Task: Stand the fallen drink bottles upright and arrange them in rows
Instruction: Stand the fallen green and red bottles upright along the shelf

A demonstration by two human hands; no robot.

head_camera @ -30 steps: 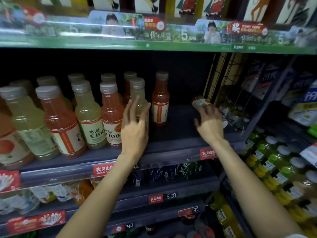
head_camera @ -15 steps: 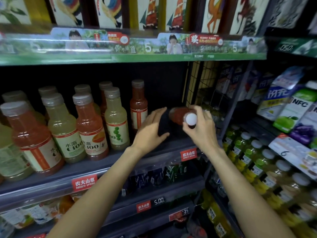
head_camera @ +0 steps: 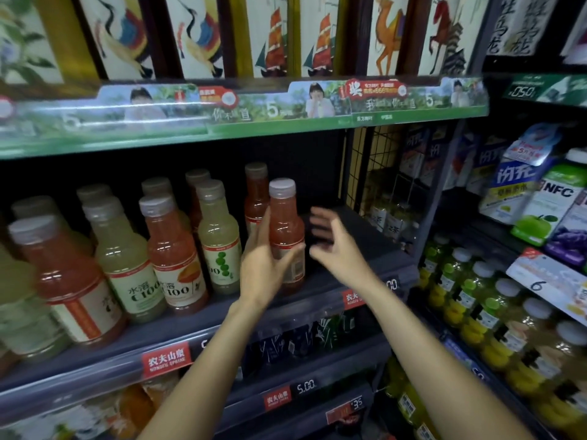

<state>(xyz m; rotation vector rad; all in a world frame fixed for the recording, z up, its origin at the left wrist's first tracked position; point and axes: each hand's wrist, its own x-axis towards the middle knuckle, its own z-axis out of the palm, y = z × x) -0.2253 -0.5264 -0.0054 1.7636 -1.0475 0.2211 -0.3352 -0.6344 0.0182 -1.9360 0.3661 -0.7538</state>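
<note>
Top of the frame had a row of painted panels (head_camera: 197,36), cranes, sailboats, a camel. Under that ran a green promo strip (head_camera: 241,115) along the shelf edge. Red price tags (head_camera: 166,360) sat lower center, and juice cartons (head_camera: 546,201) with an NFC label crowded the right side.

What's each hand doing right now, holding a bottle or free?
Left hand: holding the upright red bottle on the shelf.
Right hand: open, fingers spread, holding nothing, just right of the bottle.
</note>
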